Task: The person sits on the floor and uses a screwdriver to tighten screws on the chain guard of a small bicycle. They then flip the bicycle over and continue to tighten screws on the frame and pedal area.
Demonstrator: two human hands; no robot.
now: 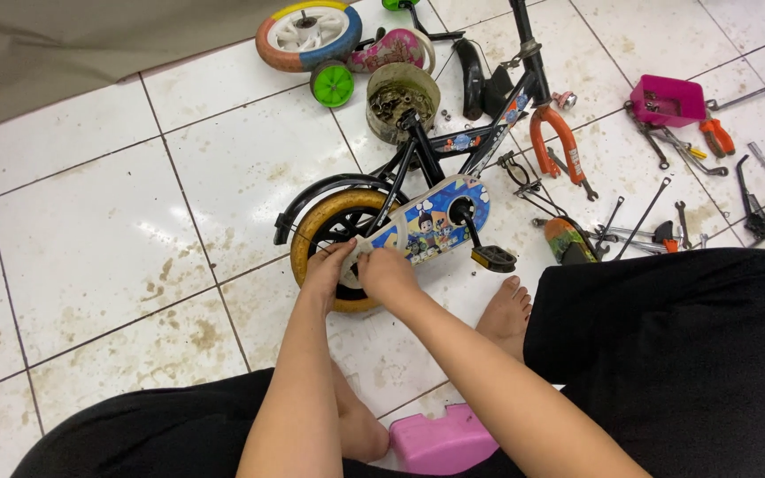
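Note:
A small children's bicycle [453, 146] with a black frame lies on the tiled floor, its orange fork [552, 133] without a front wheel. Its yellow-tyred rear wheel [316, 232] sits under a black mudguard, and a cartoon-printed chain guard [431, 221] runs to the crank and black pedal [494, 258]. My left hand [328, 265] rests on the rear wheel at the hub. My right hand [384, 270] is closed over the rear end of the chain guard at the axle; what it grips is hidden.
A loose multicoloured wheel [307, 34], a green training wheel [332, 83] and a round tin of parts [402, 97] lie behind the bike. A pink box [666, 99], pliers and several wrenches [657, 212] are scattered at right. My bare foot [505, 310] and a pink stool [440, 438] are near.

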